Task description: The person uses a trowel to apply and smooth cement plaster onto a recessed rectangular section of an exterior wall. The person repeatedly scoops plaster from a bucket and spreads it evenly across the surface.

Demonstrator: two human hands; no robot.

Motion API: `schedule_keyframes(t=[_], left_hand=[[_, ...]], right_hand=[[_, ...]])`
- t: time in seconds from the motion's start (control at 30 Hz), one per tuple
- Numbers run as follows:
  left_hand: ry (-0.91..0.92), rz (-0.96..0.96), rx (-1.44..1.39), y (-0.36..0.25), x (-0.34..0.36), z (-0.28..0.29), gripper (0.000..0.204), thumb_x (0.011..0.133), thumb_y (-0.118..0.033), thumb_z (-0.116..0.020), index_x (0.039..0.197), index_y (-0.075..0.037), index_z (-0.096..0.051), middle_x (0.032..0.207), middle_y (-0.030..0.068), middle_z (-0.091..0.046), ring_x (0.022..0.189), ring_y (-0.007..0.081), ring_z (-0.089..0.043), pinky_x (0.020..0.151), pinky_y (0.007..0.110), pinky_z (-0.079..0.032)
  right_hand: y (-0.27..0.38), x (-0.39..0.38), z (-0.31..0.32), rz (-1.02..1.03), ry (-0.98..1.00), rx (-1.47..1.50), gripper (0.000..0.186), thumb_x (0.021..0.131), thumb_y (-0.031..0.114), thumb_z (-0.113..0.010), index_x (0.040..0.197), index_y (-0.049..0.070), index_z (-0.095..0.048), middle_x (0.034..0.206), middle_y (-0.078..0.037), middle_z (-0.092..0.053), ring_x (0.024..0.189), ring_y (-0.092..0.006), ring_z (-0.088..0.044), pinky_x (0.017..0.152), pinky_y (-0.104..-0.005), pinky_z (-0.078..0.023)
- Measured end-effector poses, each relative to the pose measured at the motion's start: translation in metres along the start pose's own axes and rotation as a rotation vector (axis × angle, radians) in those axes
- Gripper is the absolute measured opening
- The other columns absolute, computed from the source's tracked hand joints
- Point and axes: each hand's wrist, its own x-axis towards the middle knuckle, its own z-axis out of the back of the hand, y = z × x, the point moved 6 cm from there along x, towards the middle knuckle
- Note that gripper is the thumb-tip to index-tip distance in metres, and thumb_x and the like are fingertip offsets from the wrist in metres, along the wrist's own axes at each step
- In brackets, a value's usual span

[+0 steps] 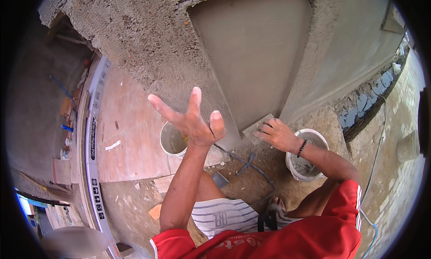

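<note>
My left hand (193,124) is raised in front of the rough mortar wall (157,52), its fingers spread and dusted pale. My right hand (276,135) is curled over a small flat grey board (254,126) at the lower end of a smooth plastered recess (251,57), gripping it. Below my left hand stands a white bucket (170,146) whose contents are partly hidden. Beside my right wrist is a second white bucket (316,171) with grey wet material in it.
A long printed strip (94,115) runs along a pinkish surface (119,155) at left. A cable (265,176) crosses the dusty ground. At right are a ledge with a dark bluish patch (361,102), a hose (372,178) and a pale container (406,147).
</note>
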Motion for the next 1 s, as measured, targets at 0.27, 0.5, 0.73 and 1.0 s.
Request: schedule_keyframes(t=[0.27,0.5,0.73,1.0], left_hand=[[-0.016,0.004,-0.003,-0.001,0.001,0.0,0.055,0.091,-0.037,-0.042,0.13,0.001,-0.046,0.15,0.0373,-0.001,0.142,0.0497,-0.001,0.11,0.062,-0.009],[-0.018,0.047,-0.038,0.0,-0.001,-0.001,0.054,0.089,-0.038,-0.044,0.127,0.001,-0.048,0.149,0.0388,-0.002,0.141,0.0518,-0.003,0.11,0.063,-0.01],[-0.008,0.026,-0.046,-0.002,-0.001,-0.001,0.054,0.091,-0.038,-0.042,0.127,0.002,-0.047,0.15,0.0377,-0.002,0.141,0.0506,-0.003,0.11,0.062,-0.01],[-0.023,0.017,-0.044,-0.001,-0.001,0.0,0.054,0.091,-0.038,-0.043,0.128,0.001,-0.048,0.15,0.0375,-0.002,0.141,0.0503,-0.003,0.11,0.062,-0.01]], right_hand=[[0.001,-0.019,0.022,-0.829,-0.287,1.79,0.039,0.091,0.019,-0.064,0.125,0.005,-0.052,0.105,-0.004,-0.062,0.089,-0.016,-0.06,0.078,-0.0313,-0.049],[0.017,0.007,0.068,-0.609,-0.584,2.129,0.037,0.088,0.016,-0.07,0.119,0.004,-0.053,0.106,-0.003,-0.06,0.09,-0.0118,-0.059,0.081,-0.0296,-0.051],[0.008,0.019,0.114,-0.212,-0.656,0.032,0.037,0.07,-0.003,-0.069,0.105,0.007,-0.06,0.106,-0.011,-0.057,0.099,-0.0304,-0.054,0.084,-0.0393,-0.048],[-0.011,0.046,0.106,-0.099,-0.498,-0.174,0.033,0.074,0.005,-0.063,0.107,0.013,-0.06,0.107,-0.01,-0.055,0.104,-0.0305,-0.052,0.085,-0.0415,-0.046]])
